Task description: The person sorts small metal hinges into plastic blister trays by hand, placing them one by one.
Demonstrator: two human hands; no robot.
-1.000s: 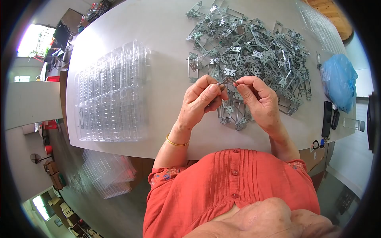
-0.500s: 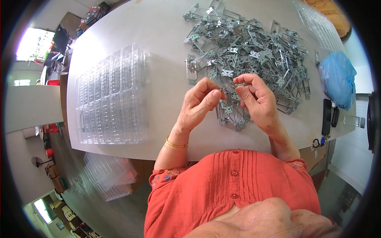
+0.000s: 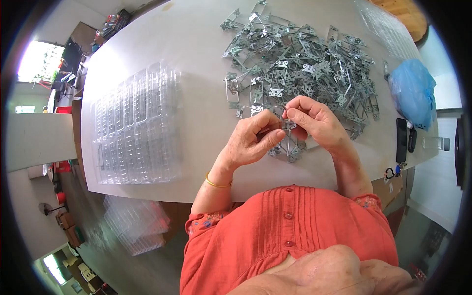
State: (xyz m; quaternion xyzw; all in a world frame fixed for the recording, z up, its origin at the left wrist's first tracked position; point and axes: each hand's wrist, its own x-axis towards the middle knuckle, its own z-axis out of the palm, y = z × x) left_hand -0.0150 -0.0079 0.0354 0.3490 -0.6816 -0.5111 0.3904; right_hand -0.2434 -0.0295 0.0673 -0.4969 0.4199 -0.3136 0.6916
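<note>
A big heap of small grey metal brackets (image 3: 305, 64) covers the far middle of the white table (image 3: 196, 49). Both hands meet at its near edge. My left hand (image 3: 253, 137) and my right hand (image 3: 312, 123) pinch one small metal bracket (image 3: 282, 125) between their fingertips, thumbs almost touching. Most of that bracket is hidden by the fingers. A gold bangle (image 3: 216, 183) circles my left wrist.
A clear plastic compartment tray (image 3: 135, 125) lies at the table's left. More clear trays (image 3: 137, 223) are stacked below the table edge. A blue plastic bag (image 3: 413, 91), a black phone (image 3: 401, 140) and further clear trays (image 3: 388, 29) sit at the right.
Both hands have drawn closer together and slightly toward me, closing on the small bracket. The view has shifted a little, so the heap sits higher in the picture.
</note>
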